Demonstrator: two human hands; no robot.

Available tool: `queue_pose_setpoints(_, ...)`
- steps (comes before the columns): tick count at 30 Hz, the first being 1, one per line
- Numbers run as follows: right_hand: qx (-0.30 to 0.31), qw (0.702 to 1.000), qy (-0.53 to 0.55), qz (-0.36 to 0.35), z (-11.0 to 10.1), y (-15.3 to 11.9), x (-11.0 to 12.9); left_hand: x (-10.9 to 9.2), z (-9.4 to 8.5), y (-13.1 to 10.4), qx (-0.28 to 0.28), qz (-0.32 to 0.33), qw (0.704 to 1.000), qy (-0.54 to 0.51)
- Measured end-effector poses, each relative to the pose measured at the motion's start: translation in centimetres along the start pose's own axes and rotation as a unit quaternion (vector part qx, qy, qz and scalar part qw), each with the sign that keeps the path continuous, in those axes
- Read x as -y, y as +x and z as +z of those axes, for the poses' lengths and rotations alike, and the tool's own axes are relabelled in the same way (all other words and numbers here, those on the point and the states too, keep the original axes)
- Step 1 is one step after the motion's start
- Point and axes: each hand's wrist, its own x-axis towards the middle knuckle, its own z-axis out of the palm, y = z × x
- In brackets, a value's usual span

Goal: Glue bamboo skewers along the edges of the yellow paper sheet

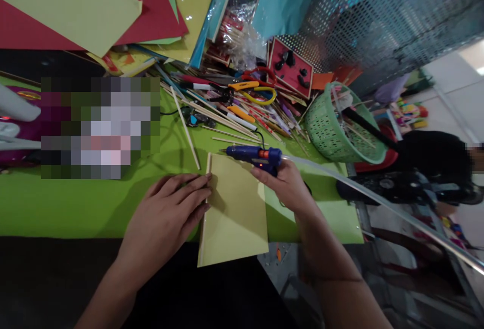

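Note:
A pale yellow sheet (238, 213) lies at the table's front edge, its lower end jutting past it. Along its left side runs a thin wooden stick (204, 223). My left hand (170, 215) rests flat with fingers extended, their tips on the stick and the sheet's left edge. My right hand (285, 180) is wrapped round a blue hot glue gun (249, 154) above the sheet's top right part. The gun's nozzle points left, near the sheet's top edge, and a long clear glue stick (340, 180) sticks out of its back.
Behind the sheet lie loose wooden sticks (185, 127), yellow-handled scissors (260, 94) and pens. A green basket (325, 122) stands at the back right. Coloured sheets (75, 6) are stacked at the back left. A person in black (431, 167) is at the right.

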Motion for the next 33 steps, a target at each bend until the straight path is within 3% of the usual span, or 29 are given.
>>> queue_pose_setpoints(5, -0.129, 0.972, 0.187, 0.060, -2.6, -1.7, -2.4, 0.4, 0.2, 0.1, -0.007, 0.018, 1.000, 0.023)
queue_pose_setpoints(10, -0.260, 0.906, 0.321, 0.088, -5.5, -3.1, -5.0, 1.0, 0.4, 0.1, -0.014, 0.034, 0.999, 0.017)
queue_pose_setpoints(16, -0.251, 0.844, 0.434, 0.191, -6.3, -3.1, -8.2, 1.7, 0.7, 0.1, -0.024, 0.037, 0.998, 0.036)
queue_pose_setpoints(20, -0.255, 0.821, 0.461, 0.222, -6.2, -2.5, -10.0, 1.7, 0.6, 0.2, -0.030, 0.040, 0.998, 0.045)
queue_pose_setpoints(24, -0.248, 0.830, 0.449, 0.216, -6.8, -2.4, -11.1, 1.6, 0.4, 0.4, -0.022, 0.041, 0.997, 0.056)
queue_pose_setpoints(33, -0.155, 0.922, 0.249, 0.252, -8.5, -4.8, -11.9, 1.3, 0.1, 0.3, -0.003, 0.023, 0.999, 0.046)
